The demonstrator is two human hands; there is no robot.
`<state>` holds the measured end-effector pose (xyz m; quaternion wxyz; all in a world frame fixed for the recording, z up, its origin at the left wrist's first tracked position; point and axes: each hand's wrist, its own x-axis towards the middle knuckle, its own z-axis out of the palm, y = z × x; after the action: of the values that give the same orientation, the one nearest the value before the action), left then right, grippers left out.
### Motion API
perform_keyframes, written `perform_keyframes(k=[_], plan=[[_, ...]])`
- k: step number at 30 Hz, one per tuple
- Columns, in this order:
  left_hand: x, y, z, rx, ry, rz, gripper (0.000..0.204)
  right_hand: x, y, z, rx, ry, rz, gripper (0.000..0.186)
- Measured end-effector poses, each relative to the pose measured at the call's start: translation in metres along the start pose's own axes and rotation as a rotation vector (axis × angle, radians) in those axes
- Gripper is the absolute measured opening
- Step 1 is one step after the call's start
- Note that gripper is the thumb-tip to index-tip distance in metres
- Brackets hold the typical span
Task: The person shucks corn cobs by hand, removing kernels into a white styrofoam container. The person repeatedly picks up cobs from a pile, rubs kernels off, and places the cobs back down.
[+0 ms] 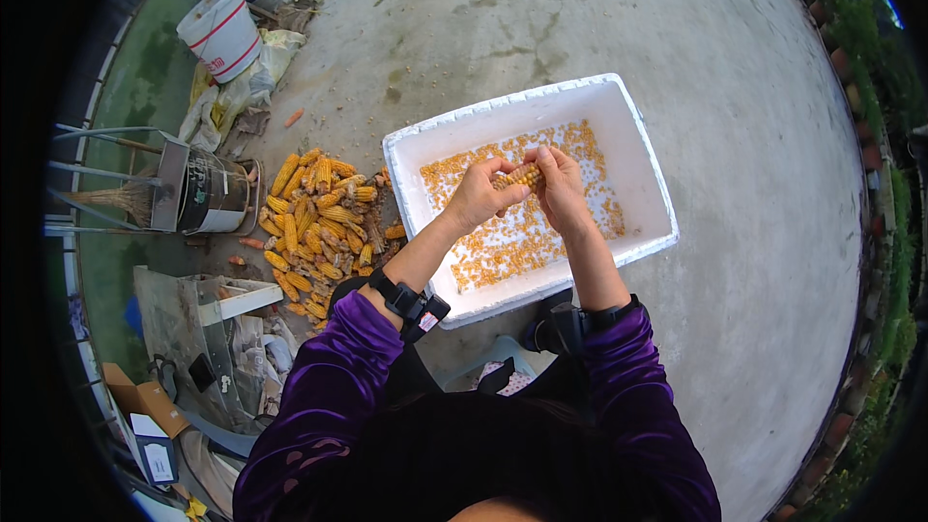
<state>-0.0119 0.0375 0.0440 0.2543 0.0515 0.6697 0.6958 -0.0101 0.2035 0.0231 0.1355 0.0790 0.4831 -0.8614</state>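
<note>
Both of my hands grip one ear of corn (523, 176), partly stripped of its kernels, above a white foam box (447, 300). My left hand (477, 195) is closed around its left end. The fingers of my right hand (561, 189) are closed on the other end, with the thumb pressed near the kernels. Loose yellow corn kernels (512, 253) lie scattered over the bottom of the box. The fingers hide part of the cob. A heap of dried corn ears (319, 222) lies on the ground just left of the box.
A white bucket with red bands (220, 31) stands at the far left by plastic sacks (242, 87). Nearer are a dark bucket (215, 193), a broom (111, 198) and an opened cardboard box (145, 401). Beneath me is a pale stool (527, 358). Plants (894, 309) edge the concrete at right.
</note>
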Motion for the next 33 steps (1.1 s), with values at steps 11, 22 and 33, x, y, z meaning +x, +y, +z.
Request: perform_keyframes(k=[11, 22, 33], plan=[[-0.003, 0.006, -0.001, -0.085, 0.017, -0.012, 0.033, -0.005, -0.009, 0.014, 0.028, 0.011, -0.061, 0.018], [-0.002, 0.002, -0.010, -0.221, -0.049, -0.143, 0.039, -0.008, -0.009, 0.020, 0.052, 0.046, -0.045, 0.012], [-0.003, 0.007, -0.008, -0.255, -0.047, -0.258, 0.037, -0.008, 0.002, 0.029, -0.110, 0.106, -0.119, 0.018]])
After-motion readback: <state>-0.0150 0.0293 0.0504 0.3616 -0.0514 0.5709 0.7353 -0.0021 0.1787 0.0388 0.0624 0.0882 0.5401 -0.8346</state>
